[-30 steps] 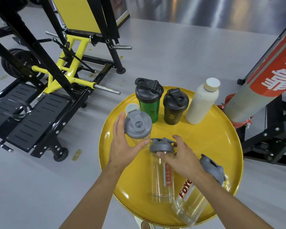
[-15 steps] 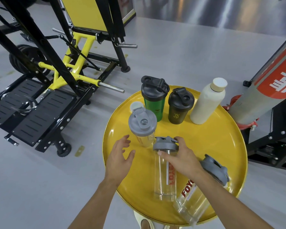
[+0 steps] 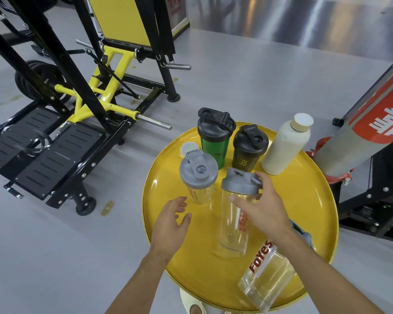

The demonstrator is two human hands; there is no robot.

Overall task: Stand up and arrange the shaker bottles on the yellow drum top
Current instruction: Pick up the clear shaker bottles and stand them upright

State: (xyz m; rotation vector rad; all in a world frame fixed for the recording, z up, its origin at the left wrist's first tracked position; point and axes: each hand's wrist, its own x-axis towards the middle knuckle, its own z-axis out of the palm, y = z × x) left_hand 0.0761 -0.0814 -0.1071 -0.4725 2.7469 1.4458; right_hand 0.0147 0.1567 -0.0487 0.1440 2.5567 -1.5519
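Note:
On the yellow drum top stand a green shaker with a black lid, a black shaker, a cream bottle and a clear shaker with a grey lid. My right hand grips a second clear grey-lidded shaker just below its lid; the bottle is tilted up, its base resting on the drum. A third clear shaker lies on its side under my right forearm, at the near right rim. My left hand hovers open, holding nothing, in front of the upright clear shaker.
A black and yellow gym machine with footplates fills the left floor. A red and grey padded post on a black frame leans at the right, close to the drum. A small white cap sits behind the upright clear shaker.
My left hand let go of the upright clear shaker and drew back. My right hand has lifted the lid end of the lying clear shaker, tipping it towards upright.

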